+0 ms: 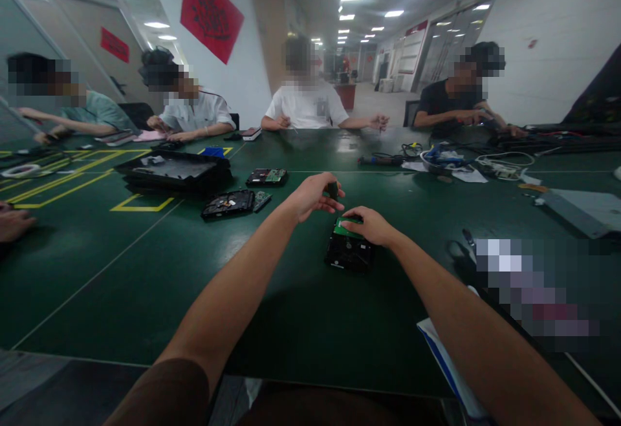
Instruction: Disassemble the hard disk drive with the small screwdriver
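A black hard drive (348, 255) with a green circuit board (341, 229) at its far end lies flat on the dark green table in front of me. My right hand (373, 225) bends over the drive's far right corner, thumb and fingers against it and the board. Just beyond the drive, my left hand (315, 198) is raised, its fingers curled round a small dark object (333, 189) whose kind I cannot make out. To the left lie another hard drive (228, 205), a loose circuit board (262, 202) and a further drive (268, 177) with its board showing.
Stacked black trays (174, 170) stand at the left. Cables (441, 156), papers and a grey metal case (582, 209) occupy the right side. A white-and-blue packet (444, 355) is under my right forearm. Several people sit around the table; another person's hand (14, 222) rests at the left edge.
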`<action>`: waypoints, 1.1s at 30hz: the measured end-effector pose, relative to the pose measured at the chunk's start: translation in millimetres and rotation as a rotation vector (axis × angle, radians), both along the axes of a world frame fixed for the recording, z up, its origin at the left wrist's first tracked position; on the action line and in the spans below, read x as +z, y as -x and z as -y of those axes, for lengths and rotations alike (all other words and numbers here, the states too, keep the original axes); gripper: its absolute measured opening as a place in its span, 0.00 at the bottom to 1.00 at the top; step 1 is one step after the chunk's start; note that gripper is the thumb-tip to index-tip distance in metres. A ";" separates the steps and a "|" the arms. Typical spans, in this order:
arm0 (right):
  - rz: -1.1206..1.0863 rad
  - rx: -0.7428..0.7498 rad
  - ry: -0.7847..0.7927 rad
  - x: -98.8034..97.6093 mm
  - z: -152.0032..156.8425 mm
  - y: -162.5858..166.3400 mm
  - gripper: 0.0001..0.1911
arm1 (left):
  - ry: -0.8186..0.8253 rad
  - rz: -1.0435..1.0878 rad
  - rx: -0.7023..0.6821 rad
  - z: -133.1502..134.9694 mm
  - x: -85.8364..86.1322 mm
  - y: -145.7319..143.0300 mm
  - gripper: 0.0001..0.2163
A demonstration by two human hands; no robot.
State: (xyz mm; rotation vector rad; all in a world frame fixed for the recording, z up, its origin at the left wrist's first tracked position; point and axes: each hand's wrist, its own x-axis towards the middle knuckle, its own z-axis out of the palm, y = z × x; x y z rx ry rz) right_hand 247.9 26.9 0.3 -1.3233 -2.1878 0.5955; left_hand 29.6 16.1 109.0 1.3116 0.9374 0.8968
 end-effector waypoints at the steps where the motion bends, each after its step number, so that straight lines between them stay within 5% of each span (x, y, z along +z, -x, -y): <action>1: 0.003 0.001 0.000 0.0 -0.1 -0.1 0.18 | -0.019 -0.018 0.013 -0.5 0.1 0.6 0.13; 13: 0.004 0.002 -0.007 -0.8 -0.6 -0.2 0.19 | 0.076 0.072 -0.067 1.9 -0.2 -1.4 0.10; 33: -0.004 0.008 0.009 2.0 1.9 0.6 0.18 | -0.031 -0.052 0.047 0.0 1.6 0.3 0.13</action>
